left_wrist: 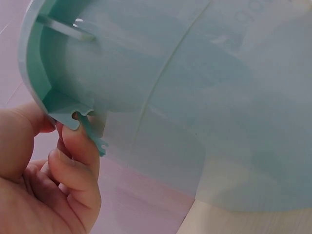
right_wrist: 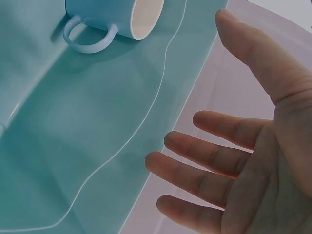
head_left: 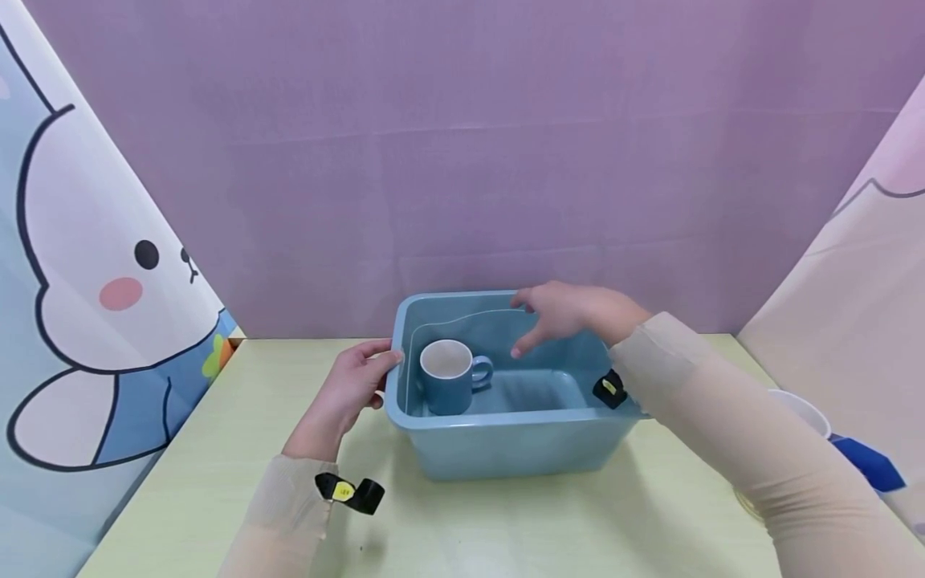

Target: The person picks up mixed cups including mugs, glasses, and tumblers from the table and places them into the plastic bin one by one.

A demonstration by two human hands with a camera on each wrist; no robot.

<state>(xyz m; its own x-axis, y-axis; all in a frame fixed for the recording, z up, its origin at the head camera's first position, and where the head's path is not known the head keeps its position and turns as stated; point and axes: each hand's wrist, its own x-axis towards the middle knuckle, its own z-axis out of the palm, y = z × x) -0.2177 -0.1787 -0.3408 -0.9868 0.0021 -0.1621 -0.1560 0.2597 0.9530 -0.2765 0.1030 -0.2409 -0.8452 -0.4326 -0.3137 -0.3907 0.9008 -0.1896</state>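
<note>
A blue plastic basin [head_left: 506, 449] stands on the table, and a blue mug [head_left: 448, 393] with a white inside sits upright in its left part, handle to the right. My left hand [head_left: 354, 385] grips the basin's left rim, thumb on top and fingers curled beneath; the left wrist view shows this hand [left_wrist: 63, 170] pinching the rim from outside. Over the basin's back right part hovers my right hand [head_left: 567, 313], fingers spread and holding nothing. In the right wrist view its palm [right_wrist: 258, 180] faces the basin's inner wall, apart from the mug [right_wrist: 109, 19].
To the right, partly behind my right forearm, are a white round rim [head_left: 802, 411] and a dark blue object [head_left: 867, 463]. A purple cloth [head_left: 462, 160] hangs behind the table [head_left: 217, 449]. A cartoon-printed cloth [head_left: 87, 281] hangs on the left.
</note>
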